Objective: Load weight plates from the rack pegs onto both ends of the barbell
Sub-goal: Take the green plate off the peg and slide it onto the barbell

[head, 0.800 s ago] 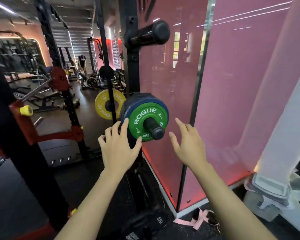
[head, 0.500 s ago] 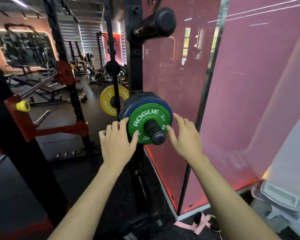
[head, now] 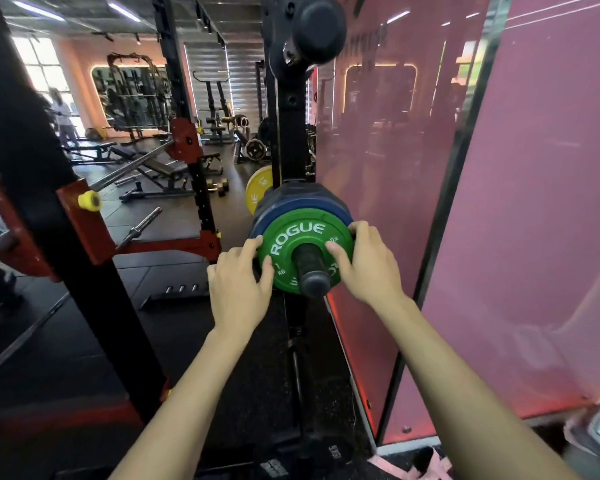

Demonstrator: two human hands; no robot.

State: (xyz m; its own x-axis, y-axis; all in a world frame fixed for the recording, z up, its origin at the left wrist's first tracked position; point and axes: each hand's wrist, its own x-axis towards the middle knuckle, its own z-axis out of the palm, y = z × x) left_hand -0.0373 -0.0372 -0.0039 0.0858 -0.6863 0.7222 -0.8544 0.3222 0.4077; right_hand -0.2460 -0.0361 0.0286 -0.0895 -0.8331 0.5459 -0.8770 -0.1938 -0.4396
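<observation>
1. Progress looks early: the green plate [head: 300, 237] sits at the outer end of a stack on a black rack peg [head: 310, 268], fixed to an upright post [head: 291, 140] beside a pink panel [head: 534, 202]. No plate in view has left its peg for the bar.

2. Behind the green plate, on the same peg, sit a blue plate [head: 284, 204] and a darker one behind that, so there is more stock to draw from. A yellow plate [head: 257, 188] hangs further back; I cannot tell what it hangs on.

3. The left hand [head: 238, 285] is closed on the green plate's left edge, fingertips curled behind the rim and thumb laid on the face.

4. The right hand [head: 368, 261] clamps the right edge the same way, thumb pressing the face near the peg and fingers wrapped over the rim.

5. The step in hand, as I judge it, is drawing this plate straight off along the peg; it is not yet clear of the peg's end.

6. A bare barbell sleeve [head: 139, 227] pokes out near the red rack arm [head: 160, 245] to the left, with nothing loaded on the part visible. Its other end is out of sight.

7. Left to do: free this plate, carry it over, slide it on, then repeat for the opposite end.
</observation>
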